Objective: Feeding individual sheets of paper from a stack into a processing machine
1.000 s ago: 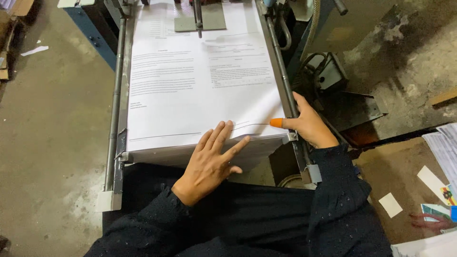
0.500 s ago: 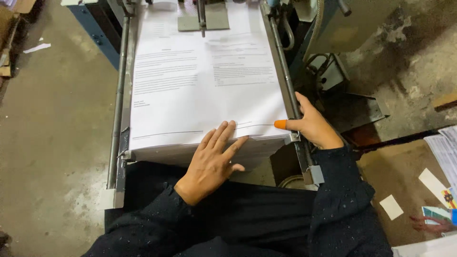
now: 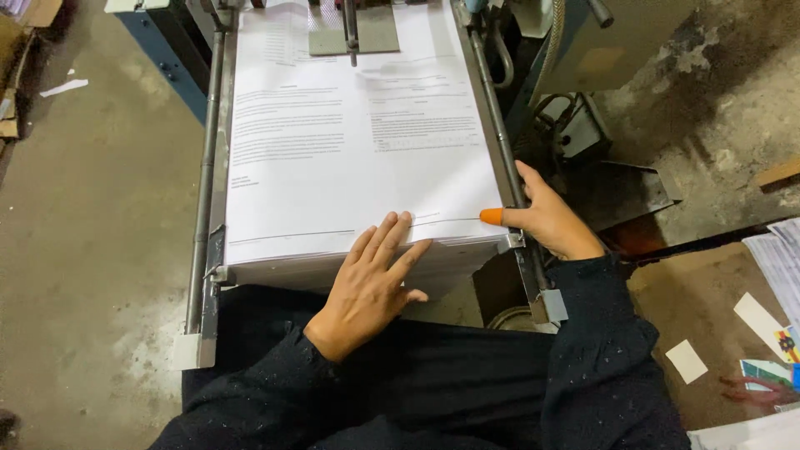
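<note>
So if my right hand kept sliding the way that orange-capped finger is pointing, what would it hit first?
The right hand points leftward across the paper stack. The orange finger cap already sits at the stack's right edge, so it would likely meet the top sheets first, then the left hand's fingertips.

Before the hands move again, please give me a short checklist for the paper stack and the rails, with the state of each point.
1. Left hand flat on the near edge of the paper stack: ok.
2. Right hand at the right rail, its orange-capped finger touching the stack's right edge: ok.
3. Top sheet flat, no curl or fold: ok where visible.
4. Stack square between the left rail and right rail: looks ok; far end partly hidden by the metal plate.
5. Fingers away from moving parts: cannot tell.
</note>
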